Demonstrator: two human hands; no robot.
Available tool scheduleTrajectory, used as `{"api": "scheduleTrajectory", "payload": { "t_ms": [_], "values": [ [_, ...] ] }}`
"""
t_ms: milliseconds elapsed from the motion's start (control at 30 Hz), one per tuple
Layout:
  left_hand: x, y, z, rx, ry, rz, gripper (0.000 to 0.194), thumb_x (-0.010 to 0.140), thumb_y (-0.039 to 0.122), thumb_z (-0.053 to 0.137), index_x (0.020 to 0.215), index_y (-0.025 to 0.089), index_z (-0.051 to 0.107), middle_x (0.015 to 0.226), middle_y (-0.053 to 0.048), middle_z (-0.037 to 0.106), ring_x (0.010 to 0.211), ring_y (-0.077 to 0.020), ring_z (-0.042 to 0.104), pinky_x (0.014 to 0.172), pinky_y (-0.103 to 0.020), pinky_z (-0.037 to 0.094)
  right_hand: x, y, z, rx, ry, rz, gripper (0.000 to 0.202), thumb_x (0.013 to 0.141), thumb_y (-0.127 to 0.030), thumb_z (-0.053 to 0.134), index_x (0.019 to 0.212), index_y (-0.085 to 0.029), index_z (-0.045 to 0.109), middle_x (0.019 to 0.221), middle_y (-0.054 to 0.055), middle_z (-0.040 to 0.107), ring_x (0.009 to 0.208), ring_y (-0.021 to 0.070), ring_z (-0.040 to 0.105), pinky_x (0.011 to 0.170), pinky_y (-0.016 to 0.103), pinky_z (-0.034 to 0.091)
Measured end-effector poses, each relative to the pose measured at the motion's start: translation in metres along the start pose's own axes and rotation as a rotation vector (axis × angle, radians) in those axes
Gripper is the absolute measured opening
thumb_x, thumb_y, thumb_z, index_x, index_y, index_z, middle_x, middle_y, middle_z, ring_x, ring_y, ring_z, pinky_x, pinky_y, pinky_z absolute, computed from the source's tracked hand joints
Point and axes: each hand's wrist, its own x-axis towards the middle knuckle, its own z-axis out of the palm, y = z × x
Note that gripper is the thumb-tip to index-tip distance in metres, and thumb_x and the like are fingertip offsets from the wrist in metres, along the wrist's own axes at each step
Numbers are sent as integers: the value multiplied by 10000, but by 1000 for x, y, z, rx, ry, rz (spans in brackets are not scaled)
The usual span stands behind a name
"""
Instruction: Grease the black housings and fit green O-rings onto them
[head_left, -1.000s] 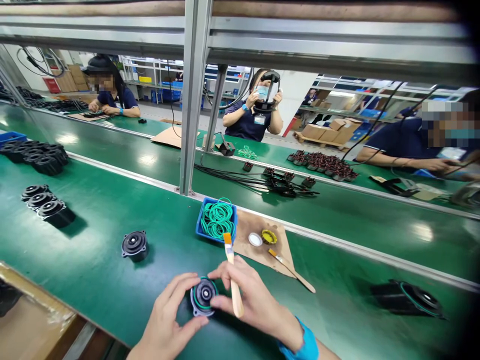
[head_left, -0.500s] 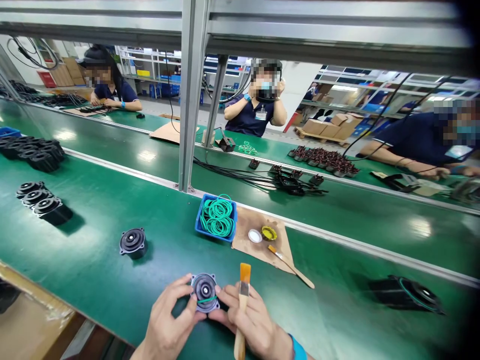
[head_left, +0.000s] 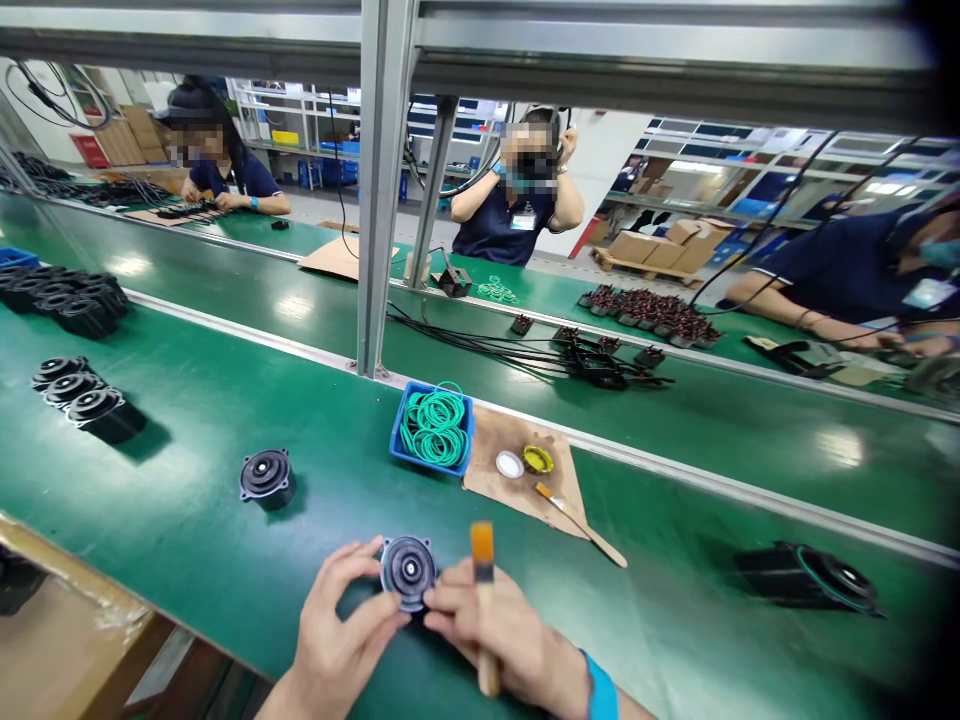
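A round black housing (head_left: 409, 572) with corner lugs and a ringed face sits low in front of me. My left hand (head_left: 341, 625) is closed on its left edge, thumb at the lower rim. My right hand (head_left: 495, 615) is closed round a flat paintbrush (head_left: 484, 600), its orange bristles pointing up, while thumb and fingertips touch the housing's lower right edge. No green ring can be made out on the housing's face. Beyond the hands, a blue bin (head_left: 431, 462) holds green rubber rings (head_left: 435, 425).
Brown cardboard (head_left: 480, 480) carries a yellow pot (head_left: 538, 459), a white lid (head_left: 510, 465) and a second brush (head_left: 581, 525). More housings stand left (head_left: 266, 478) and right (head_left: 814, 578). A metal post (head_left: 379, 200) rises behind the bin. Several co-workers sit across the line.
The green ring that crossed the housing's face no longer shows there. My right fingers have slid down to the housing's lower right edge, and the brush's handle has shifted slightly.
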Motion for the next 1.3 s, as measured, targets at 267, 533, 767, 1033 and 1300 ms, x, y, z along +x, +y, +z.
{"api": "scheduleTrajectory", "payload": {
  "t_ms": [267, 533, 767, 1033, 1300],
  "values": [
    [2, -8, 3, -170, -261, -314, 626, 778, 486, 754, 1301, 227, 528, 1143, -99, 725, 1010, -259, 727, 851, -380, 616, 15, -23, -35, 575, 387, 654, 505, 994, -602, 402, 1264, -210, 572, 470, -41, 542, 427, 131, 444, 426, 222, 372],
    [4, -4, 5, -201, -224, -338, 519, 706, 515, 805, 1078, 212, 607, 1002, -73, 730, 907, -247, 736, 764, -333, 618, 16, -31, -32, 550, 258, 937, 580, 884, -729, 490, 784, -169, 607, 469, -23, 519, 396, 95, 435, 413, 207, 353],
    [2, -7, 5, -185, -241, -307, 532, 702, 513, 808, 1086, 213, 594, 1014, -72, 731, 905, -242, 740, 769, -321, 618, 14, -25, -19, 636, 157, 979, 611, 821, -779, 525, 757, -172, 540, 446, -24, 542, 334, 71, 440, 364, 172, 339],
    [4, -6, 5, -170, -248, -307, 517, 708, 488, 813, 1087, 227, 577, 1015, -62, 731, 914, -231, 741, 778, -314, 619, 11, -13, -12, 527, 187, 908, 612, 871, -719, 521, 688, -141, 604, 504, -15, 533, 349, 66, 478, 348, 165, 359],
    [5, -4, 1, -207, -252, -250, 508, 718, 459, 811, 1111, 218, 597, 1051, -95, 740, 954, -264, 744, 804, -349, 626, 22, -12, -27, 187, 103, 563, 593, 1026, -465, 415, 551, -166, 605, 705, 69, 655, 560, 112, 601, 469, 201, 451]
  ]
}}
